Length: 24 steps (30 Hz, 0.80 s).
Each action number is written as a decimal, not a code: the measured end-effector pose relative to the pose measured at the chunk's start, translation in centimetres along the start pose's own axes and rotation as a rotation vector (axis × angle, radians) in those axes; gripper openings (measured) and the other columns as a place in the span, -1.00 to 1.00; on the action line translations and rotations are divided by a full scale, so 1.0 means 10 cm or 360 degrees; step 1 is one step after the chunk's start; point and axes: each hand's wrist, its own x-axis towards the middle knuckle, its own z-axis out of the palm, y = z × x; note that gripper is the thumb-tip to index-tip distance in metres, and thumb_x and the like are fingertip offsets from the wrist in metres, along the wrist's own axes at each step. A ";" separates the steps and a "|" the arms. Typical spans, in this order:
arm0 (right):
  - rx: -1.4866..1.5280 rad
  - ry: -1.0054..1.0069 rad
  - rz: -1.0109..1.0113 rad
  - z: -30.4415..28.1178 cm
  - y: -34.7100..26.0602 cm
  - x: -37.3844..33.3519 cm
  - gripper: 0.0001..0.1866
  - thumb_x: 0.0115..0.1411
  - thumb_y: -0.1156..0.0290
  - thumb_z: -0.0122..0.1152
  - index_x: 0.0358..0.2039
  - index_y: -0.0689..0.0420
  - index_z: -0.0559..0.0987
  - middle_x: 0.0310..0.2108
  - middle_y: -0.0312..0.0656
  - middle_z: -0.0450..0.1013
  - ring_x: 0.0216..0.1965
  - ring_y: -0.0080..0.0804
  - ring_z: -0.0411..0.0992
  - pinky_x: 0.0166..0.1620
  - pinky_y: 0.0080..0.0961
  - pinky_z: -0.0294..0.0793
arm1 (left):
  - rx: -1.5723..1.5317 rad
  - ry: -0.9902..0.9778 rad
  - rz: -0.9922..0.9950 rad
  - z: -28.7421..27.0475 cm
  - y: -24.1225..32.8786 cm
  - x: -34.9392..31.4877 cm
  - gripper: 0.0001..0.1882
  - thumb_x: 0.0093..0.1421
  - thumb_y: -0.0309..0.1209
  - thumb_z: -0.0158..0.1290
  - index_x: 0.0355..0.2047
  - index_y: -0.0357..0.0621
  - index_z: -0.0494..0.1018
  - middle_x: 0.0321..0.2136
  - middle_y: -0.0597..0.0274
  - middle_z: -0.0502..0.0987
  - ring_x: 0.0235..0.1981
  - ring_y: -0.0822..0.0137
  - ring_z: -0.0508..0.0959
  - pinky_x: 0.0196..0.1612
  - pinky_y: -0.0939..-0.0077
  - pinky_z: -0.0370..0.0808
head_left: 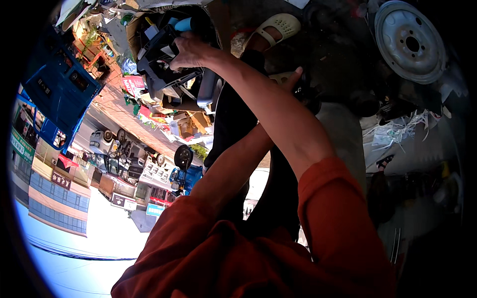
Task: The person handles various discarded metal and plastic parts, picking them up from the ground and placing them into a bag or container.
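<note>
Right hand, reaching out at about eleven o'clock from the orange sleeve, lies curled over the top of a black plastic crate-like part, fingers bent down onto its edge in a grip; what sits beneath the palm is covered by the hand itself. Left hand is mostly hidden behind the right forearm, with only a fingertip or thumb showing near the middle at twelve o'clock, so whether it is clenched or loose cannot be told. A blue handle pokes out just above the black part, its lower end lost in shadow. Beside it at one o'clock stands a foot in a cream perforated clog. At two o'clock a grey steel wheel rim lies on dark ground, its surroundings too dim to read.
</note>
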 end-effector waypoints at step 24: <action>-0.1295 0.1469 0.0544 -0.76 3.33 -0.97 -0.37 -0.01 0.59 -0.02 0.09 -0.23 0.19 -0.20 0.09 0.26 -0.21 0.01 0.27 -0.16 -0.07 0.28 | 0.0083 -0.0123 0.0309 0.77 0.39 0.00 -0.54 0.15 -0.03 -0.17 -0.07 -0.07 0.24 -0.24 0.25 0.40 -0.21 0.33 0.42 -0.15 0.42 0.37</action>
